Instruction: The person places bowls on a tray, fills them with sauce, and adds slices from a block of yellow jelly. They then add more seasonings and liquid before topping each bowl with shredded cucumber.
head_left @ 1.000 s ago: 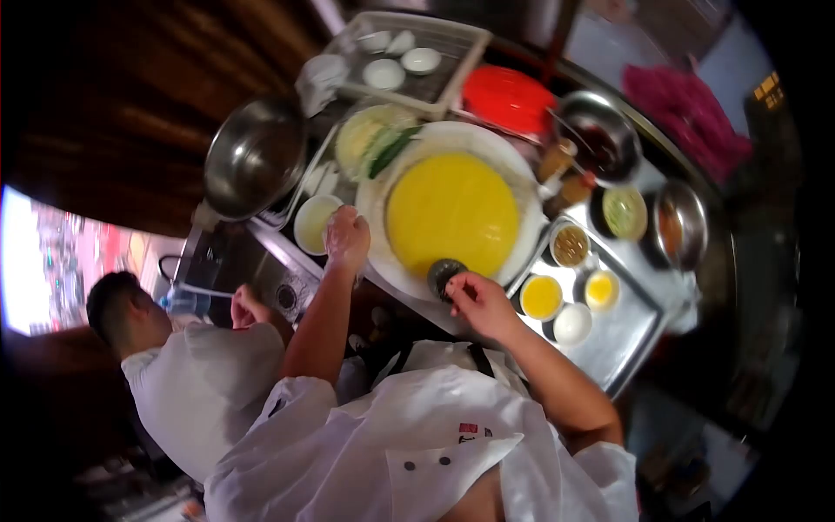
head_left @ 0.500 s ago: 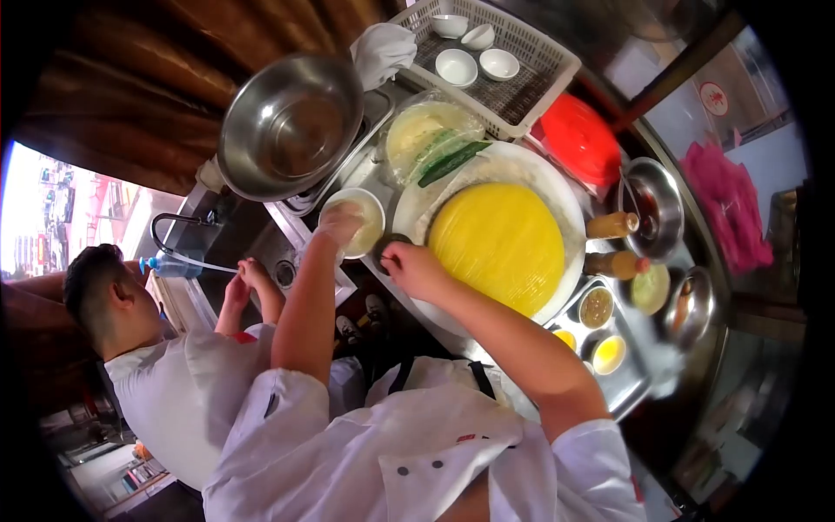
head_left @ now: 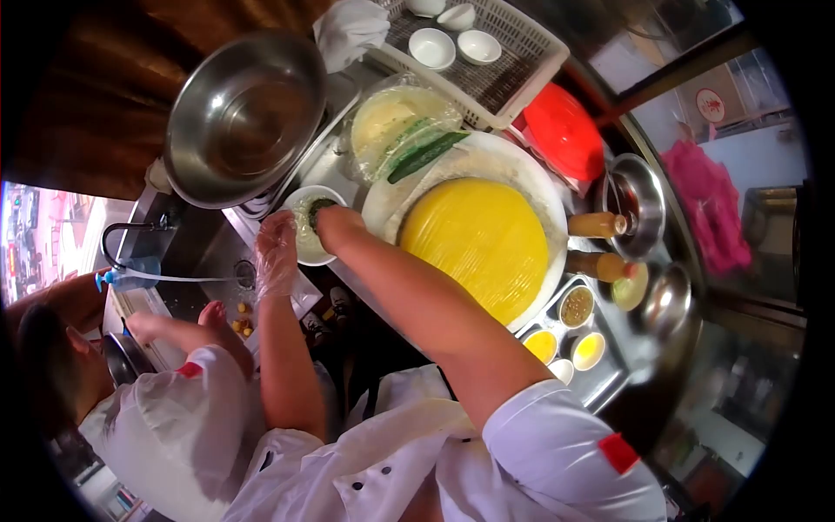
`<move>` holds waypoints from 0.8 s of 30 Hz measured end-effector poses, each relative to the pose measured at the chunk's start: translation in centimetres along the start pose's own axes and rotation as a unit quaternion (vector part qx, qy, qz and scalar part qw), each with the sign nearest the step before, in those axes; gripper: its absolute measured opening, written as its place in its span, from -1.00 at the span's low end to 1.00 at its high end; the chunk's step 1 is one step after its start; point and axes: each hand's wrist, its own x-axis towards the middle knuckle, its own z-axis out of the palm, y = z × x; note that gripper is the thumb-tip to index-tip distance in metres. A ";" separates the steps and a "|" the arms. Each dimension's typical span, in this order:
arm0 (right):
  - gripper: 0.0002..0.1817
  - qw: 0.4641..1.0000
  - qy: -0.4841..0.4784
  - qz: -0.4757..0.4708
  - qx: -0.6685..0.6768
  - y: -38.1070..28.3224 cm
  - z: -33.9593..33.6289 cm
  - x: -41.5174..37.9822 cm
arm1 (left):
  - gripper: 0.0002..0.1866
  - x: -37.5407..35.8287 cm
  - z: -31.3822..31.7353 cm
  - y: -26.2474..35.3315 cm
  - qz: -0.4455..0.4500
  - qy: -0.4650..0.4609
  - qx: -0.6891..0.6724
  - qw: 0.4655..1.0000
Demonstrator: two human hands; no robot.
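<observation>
A white bowl (head_left: 306,247) with pale, cloudy contents stands on the metal counter. My left hand (head_left: 277,252), in a clear plastic glove, is beside the bowl's left rim; its fingers are loosely curled, with nothing visible in them. Over the bowl's right side, my bare right hand (head_left: 341,230) is closed on a small dark container (head_left: 320,209) with green stuff at its mouth. To the right, a yellow round mass (head_left: 474,244) under clear film rests on a big white round board (head_left: 561,213). A dark green cucumber-like vegetable (head_left: 426,157) lies by a film-wrapped pale disc (head_left: 391,117).
Large steel basin (head_left: 248,117) at upper left; grey crate (head_left: 522,96) with white bowls above. Red lid (head_left: 561,130), two bottles (head_left: 596,225) and steel bowls (head_left: 644,196) stand right; metal tray (head_left: 600,383) holds small cups. A co-worker (head_left: 165,409) is left, beside a sink (head_left: 204,252).
My right hand has moved left with the dark container, from beside the board to over the bowl. My left hand has come out of the bowl to its left side. The co-worker's hands have shifted.
</observation>
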 end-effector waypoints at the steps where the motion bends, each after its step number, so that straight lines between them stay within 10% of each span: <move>1: -0.80 1.000 0.000 0.005 0.001 0.0 0.4 0.3 | -0.79 -0.1 -0.1 -0.2 -0.001 -0.005 -0.001 1.000; 5: -0.79 1.000 -0.004 -0.019 0.010 -0.1 2.8 2.6 | -0.77 0.2 -0.7 -0.5 0.050 0.003 0.078 0.996; 8: -0.84 0.954 -0.055 0.092 0.279 -0.7 2.2 2.5 | -0.74 0.1 -1.3 1.6 0.045 0.036 0.119 0.991; 10: -0.85 0.742 -0.058 0.280 0.607 -0.9 0.9 0.5 | -0.69 0.0 -1.5 4.5 -0.100 0.008 0.218 0.971; 13: -0.84 0.797 0.096 0.164 0.574 -0.8 -0.2 -3.2 | -0.60 2.6 -2.0 -4.8 0.089 -0.202 0.247 0.944; 14: -0.84 0.797 0.097 0.163 0.574 -0.6 -0.8 -4.6 | -0.63 0.8 0.1 4.9 -0.156 -0.193 0.200 0.948; 19: -0.87 0.821 0.274 0.000 0.500 4.5 -4.2 -9.5 | -0.67 0.0 8.1 3.6 -0.043 -0.236 -0.043 0.970; 24: -0.74 0.874 0.405 0.089 0.254 8.8 -12.1 -12.3 | -0.68 1.5 18.9 5.3 0.045 -0.264 -0.045 0.962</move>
